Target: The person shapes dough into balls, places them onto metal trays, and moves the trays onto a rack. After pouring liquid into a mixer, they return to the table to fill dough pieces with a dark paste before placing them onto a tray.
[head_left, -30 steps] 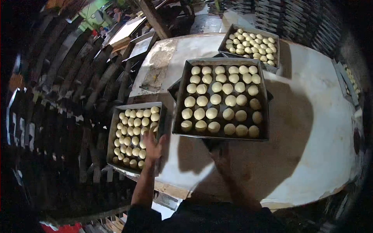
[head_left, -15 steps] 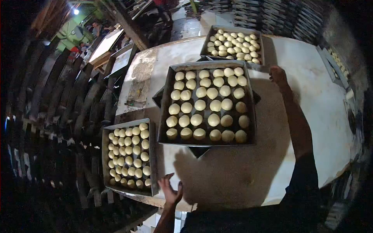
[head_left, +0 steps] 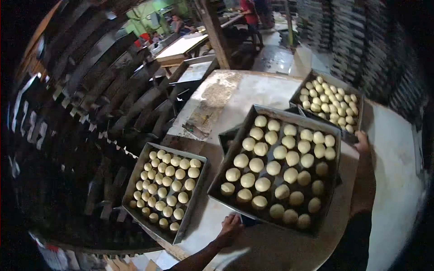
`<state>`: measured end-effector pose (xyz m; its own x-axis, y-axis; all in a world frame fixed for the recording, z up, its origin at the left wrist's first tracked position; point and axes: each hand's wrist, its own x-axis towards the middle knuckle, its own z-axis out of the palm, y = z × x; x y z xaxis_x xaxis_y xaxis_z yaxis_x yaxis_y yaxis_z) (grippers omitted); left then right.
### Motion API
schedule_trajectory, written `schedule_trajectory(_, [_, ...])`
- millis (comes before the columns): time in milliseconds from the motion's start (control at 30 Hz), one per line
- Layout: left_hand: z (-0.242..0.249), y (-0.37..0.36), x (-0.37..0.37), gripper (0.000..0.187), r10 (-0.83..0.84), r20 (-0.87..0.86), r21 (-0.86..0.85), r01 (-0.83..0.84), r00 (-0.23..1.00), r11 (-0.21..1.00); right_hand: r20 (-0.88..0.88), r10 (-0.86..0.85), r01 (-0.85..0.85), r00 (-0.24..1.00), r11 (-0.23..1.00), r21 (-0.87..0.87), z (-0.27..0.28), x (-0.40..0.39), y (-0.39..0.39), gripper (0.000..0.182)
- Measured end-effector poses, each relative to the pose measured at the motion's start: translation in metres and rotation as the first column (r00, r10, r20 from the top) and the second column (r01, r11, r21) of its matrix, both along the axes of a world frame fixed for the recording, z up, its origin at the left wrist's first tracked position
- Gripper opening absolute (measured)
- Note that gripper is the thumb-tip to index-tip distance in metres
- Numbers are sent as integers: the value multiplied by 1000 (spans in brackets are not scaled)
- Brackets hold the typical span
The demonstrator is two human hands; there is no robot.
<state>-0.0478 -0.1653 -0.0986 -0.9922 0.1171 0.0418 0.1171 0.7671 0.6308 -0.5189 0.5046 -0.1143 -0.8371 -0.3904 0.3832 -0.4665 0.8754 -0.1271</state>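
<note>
A large metal tray [head_left: 275,114] with rows of pale dough balls sits at the middle of the table, on top of other dark trays. My left hand [head_left: 231,228] is at its near-left side, fingers curled by the corner of a dark tray beneath; what it grips is too small to make out. My right hand [head_left: 362,142] is closed at the near-right corner of the back tray [head_left: 296,97], which also holds many dough balls; its grip is partly hidden. A third tray of dough balls [head_left: 202,180] lies to the left, near the table edge.
The pale table [head_left: 393,131] curves around the trays. A metal scraper [head_left: 195,131] lies on its far-left part. Stacked dark trays [head_left: 104,153] fill the left side. A wooden post [head_left: 212,36] stands behind. A person in a red top [head_left: 248,13] and another seated person [head_left: 177,25] are farther back.
The view has turned, so the trays appear shifted and tilted. My left hand has moved from open beside the left tray to the middle stack. My right hand has come to the back tray's corner.
</note>
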Motion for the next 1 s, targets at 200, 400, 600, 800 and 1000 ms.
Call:
schedule_trajectory(200, [4,4,-6,62,94,150,74,-106,984,992,590,-230,631,774,204,-748,122,10,-91,37])
schedule_trajectory(400, [4,2,-9,63,50,36,118,-54,998,992,613,136,624,778,-273,-732,259,43,-186,43])
schedule_trajectory(600, [-18,12,-25,67,66,222,-28,-61,973,998,369,411,506,834,-299,-809,275,136,-210,53])
schedule_trajectory(800, [-28,25,-26,69,-66,-56,-256,49,996,965,14,51,-20,999,595,-803,317,339,-329,54])
schedule_trajectory(1000, [14,21,-34,74,-6,176,96,-11,984,995,-218,-114,-1,969,882,-471,266,413,-407,52])
